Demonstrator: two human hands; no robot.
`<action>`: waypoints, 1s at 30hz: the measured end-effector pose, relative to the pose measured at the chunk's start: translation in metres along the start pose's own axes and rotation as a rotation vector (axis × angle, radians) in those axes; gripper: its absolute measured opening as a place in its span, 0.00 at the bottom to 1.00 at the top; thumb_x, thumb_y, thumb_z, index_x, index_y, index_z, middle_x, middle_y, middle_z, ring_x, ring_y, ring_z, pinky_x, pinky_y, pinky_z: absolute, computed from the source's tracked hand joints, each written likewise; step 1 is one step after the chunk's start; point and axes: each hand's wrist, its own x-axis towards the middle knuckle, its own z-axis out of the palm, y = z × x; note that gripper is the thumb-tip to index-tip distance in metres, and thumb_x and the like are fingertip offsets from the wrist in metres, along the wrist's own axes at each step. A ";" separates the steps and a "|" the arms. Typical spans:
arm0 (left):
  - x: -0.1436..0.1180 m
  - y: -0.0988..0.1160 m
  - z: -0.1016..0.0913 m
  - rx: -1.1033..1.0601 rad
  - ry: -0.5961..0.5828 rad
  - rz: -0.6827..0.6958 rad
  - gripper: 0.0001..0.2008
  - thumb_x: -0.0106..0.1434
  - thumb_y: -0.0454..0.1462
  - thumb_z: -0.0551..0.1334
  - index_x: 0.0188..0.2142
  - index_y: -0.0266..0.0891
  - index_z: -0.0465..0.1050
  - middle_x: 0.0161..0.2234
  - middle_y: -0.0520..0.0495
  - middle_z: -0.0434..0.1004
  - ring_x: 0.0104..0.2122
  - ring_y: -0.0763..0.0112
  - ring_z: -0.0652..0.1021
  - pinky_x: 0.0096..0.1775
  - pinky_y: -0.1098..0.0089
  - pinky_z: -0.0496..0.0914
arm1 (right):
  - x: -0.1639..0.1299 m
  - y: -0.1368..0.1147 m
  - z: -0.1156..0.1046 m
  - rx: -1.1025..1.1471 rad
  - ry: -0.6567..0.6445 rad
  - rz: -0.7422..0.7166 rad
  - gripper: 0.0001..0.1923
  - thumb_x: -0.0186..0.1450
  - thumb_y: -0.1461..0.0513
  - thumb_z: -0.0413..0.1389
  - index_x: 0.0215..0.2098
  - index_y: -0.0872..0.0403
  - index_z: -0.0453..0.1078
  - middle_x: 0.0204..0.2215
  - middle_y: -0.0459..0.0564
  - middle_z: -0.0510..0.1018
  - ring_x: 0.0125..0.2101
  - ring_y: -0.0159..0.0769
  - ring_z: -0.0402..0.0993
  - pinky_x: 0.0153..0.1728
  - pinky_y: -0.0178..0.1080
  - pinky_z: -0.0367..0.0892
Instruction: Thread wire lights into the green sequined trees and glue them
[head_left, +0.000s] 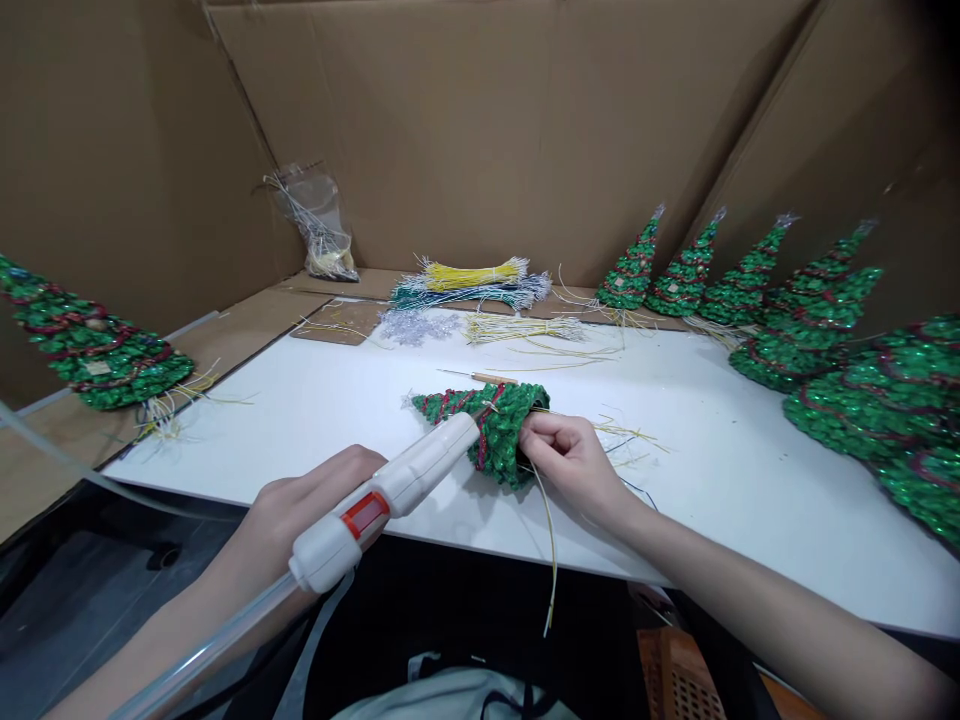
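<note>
Cardboard panels (480,130) enclose the station at the back and sides. The white work surface (712,450) fills the foreground. Green tinsel Christmas trees (750,270) stand along the right edge, apparently to keep the centre free for handwork. The left hand (322,500) is wrapped around a white hot-glue gun (405,490), aimed at a decorated tree (506,440) lying on its side at mid-surface. Nozzle contact cannot be confirmed. The tree's open base faces the right hand (566,460) — a position that likely gives the fingers access to its rim. That hand is narrowed in a pinch at the rim, probably steadying the tree. Sorted wire bundles (476,273) lie behind, beyond the working area. A wooden-handled awl (493,378) rests just behind the tree — seemingly for easy reach. Thin yellow wires (553,545) hang below the base.
</note>
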 end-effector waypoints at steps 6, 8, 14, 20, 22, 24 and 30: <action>-0.004 0.009 -0.006 -0.026 -0.054 -0.119 0.03 0.66 0.37 0.56 0.39 0.45 0.66 0.30 0.55 0.75 0.24 0.76 0.73 0.26 0.78 0.65 | 0.000 -0.001 -0.002 -0.022 0.001 -0.004 0.18 0.65 0.59 0.50 0.19 0.53 0.52 0.17 0.39 0.50 0.20 0.26 0.45 0.21 0.33 0.45; -0.004 0.010 -0.008 -0.063 -0.076 -0.155 0.05 0.67 0.37 0.55 0.42 0.46 0.66 0.33 0.54 0.77 0.25 0.75 0.74 0.27 0.78 0.66 | 0.000 0.000 -0.003 -0.029 0.001 -0.009 0.18 0.65 0.59 0.50 0.19 0.53 0.52 0.17 0.39 0.50 0.20 0.26 0.46 0.21 0.33 0.45; -0.002 0.009 -0.014 -0.072 -0.108 -0.158 0.07 0.67 0.37 0.54 0.45 0.44 0.66 0.38 0.49 0.77 0.30 0.72 0.75 0.32 0.77 0.69 | -0.001 -0.001 -0.006 -0.036 -0.031 -0.023 0.17 0.65 0.60 0.49 0.20 0.53 0.53 0.16 0.39 0.50 0.19 0.26 0.45 0.20 0.33 0.44; 0.001 -0.009 -0.016 -0.019 0.003 -0.129 0.06 0.68 0.39 0.55 0.43 0.44 0.67 0.36 0.49 0.74 0.33 0.69 0.74 0.35 0.76 0.68 | 0.000 0.001 -0.008 -0.049 -0.058 -0.015 0.17 0.66 0.60 0.49 0.19 0.53 0.54 0.17 0.39 0.50 0.20 0.26 0.45 0.22 0.34 0.45; 0.001 -0.023 -0.015 0.000 0.065 -0.143 0.05 0.66 0.41 0.57 0.40 0.44 0.68 0.36 0.49 0.74 0.33 0.68 0.74 0.37 0.74 0.67 | 0.001 0.000 -0.009 -0.045 -0.077 -0.001 0.17 0.65 0.60 0.50 0.19 0.53 0.54 0.17 0.39 0.50 0.21 0.26 0.45 0.22 0.34 0.46; 0.001 -0.038 -0.015 0.013 0.066 -0.223 0.09 0.65 0.44 0.59 0.37 0.42 0.70 0.34 0.50 0.74 0.32 0.67 0.74 0.37 0.73 0.67 | 0.001 -0.001 -0.010 -0.040 -0.103 0.018 0.16 0.65 0.60 0.50 0.20 0.54 0.55 0.17 0.40 0.50 0.21 0.27 0.46 0.23 0.34 0.46; 0.009 -0.069 -0.015 -0.052 -0.082 -0.675 0.25 0.64 0.55 0.56 0.48 0.38 0.75 0.46 0.46 0.78 0.46 0.53 0.75 0.48 0.65 0.66 | 0.003 -0.003 -0.020 -0.058 -0.203 0.032 0.13 0.61 0.62 0.51 0.19 0.55 0.58 0.19 0.42 0.54 0.23 0.28 0.49 0.24 0.34 0.47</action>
